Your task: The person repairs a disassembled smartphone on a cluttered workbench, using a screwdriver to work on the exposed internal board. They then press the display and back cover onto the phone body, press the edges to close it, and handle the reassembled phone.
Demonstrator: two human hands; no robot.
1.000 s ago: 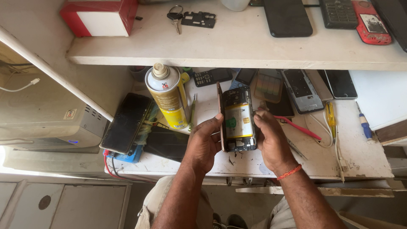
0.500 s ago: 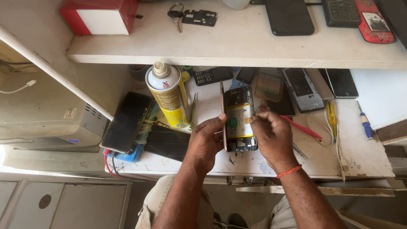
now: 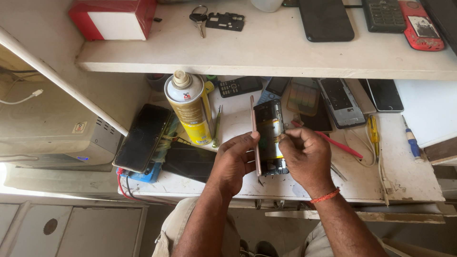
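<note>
Over workbench (image 3: 419,185): left hand (image 3: 235,162), right hand (image 3: 307,157) grip opened phone (image 3: 270,135).

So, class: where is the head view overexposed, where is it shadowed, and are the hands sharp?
Head view: glare burns out the lower left edge; the shelf shadows the things behind the spray can; left hand, right hand and opened phone are sharp.

Spray can (image 3: 189,108) left of opened phone (image 3: 270,135)

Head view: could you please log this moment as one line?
left hand: holds opened phone | right hand: fingertips on its internals | spray can: upright beside
</note>
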